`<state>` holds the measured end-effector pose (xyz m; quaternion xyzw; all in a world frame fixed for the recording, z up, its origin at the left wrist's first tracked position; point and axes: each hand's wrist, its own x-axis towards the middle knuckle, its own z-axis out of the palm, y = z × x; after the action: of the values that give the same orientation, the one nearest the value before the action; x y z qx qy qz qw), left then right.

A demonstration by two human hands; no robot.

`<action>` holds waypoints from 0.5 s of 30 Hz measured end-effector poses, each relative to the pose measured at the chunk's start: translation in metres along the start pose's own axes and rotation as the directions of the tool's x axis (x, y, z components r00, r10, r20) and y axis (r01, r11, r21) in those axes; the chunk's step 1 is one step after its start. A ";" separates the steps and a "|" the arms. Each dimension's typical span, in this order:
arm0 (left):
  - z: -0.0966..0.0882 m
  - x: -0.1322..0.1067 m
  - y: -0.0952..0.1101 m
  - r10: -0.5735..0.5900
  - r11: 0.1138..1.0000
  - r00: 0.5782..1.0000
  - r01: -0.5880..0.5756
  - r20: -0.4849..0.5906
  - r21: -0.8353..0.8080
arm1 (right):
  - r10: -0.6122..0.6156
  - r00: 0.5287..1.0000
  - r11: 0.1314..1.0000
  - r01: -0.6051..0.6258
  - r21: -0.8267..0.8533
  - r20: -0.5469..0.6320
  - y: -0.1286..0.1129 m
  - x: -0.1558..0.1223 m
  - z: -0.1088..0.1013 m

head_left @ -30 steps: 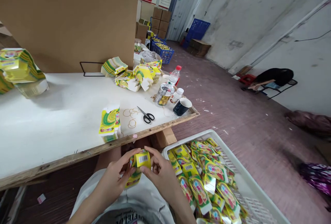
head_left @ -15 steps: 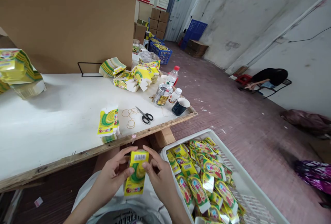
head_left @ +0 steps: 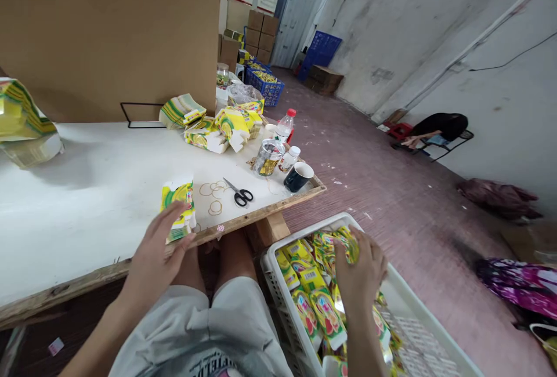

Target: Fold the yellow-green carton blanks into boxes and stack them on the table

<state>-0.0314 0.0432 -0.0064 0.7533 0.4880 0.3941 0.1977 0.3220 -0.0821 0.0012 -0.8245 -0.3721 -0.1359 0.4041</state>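
My left hand (head_left: 159, 252) reaches over the table's front edge, with thumb and fingers apart. Its fingertips overlap a small stack of flat yellow-green cartons (head_left: 177, 194); whether they touch it I cannot tell. My right hand (head_left: 363, 269) is over the white plastic basket (head_left: 270, 272), fingers spread and pointing away from me. Between its thumb and fingers show yellow cartons (head_left: 351, 245), which seem to lie loose in the basket. Folded small boxes (head_left: 328, 316) with fruit pictures fill much of the basket.
Rubber bands (head_left: 214, 207) and black-handled scissors (head_left: 242, 196) lie right of the stack. A dark mug (head_left: 298, 177), a glass jar (head_left: 268, 159) and bottles stand near the table's right corner. More cartons (head_left: 232, 127) are heaped behind. A cardboard panel (head_left: 108, 35) rises at the back.
The small yellow box has left my two hands. My right hand has moved right over the basket, and my left hand has moved left and forward to the carton stack.
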 end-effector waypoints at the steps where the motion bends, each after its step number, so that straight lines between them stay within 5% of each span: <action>1: -0.001 0.005 -0.011 0.044 0.996 0.999 -0.043 -0.005 0.072 | 0.014 0.997 0.999 -0.017 0.034 0.072 0.004 -0.002 0.004; 8: 0.001 0.012 -0.068 0.040 0.962 0.977 -0.094 0.208 0.257 | -0.046 0.881 0.933 -0.131 0.336 0.471 -0.029 -0.062 0.045; 12: -0.015 0.011 -0.053 0.110 0.967 0.993 -0.114 0.028 0.229 | -0.063 0.819 0.861 -0.245 0.446 0.570 -0.058 -0.075 0.048; 15: -0.019 0.002 -0.021 0.241 0.961 0.949 -0.205 -0.203 0.184 | -0.102 0.763 0.786 -0.332 0.522 0.638 -0.083 -0.080 0.045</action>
<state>-0.0577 0.0521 -0.0085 0.7680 0.4487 0.4557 0.0340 0.2036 -0.0552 -0.0222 -0.6679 -0.4550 0.3045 0.5041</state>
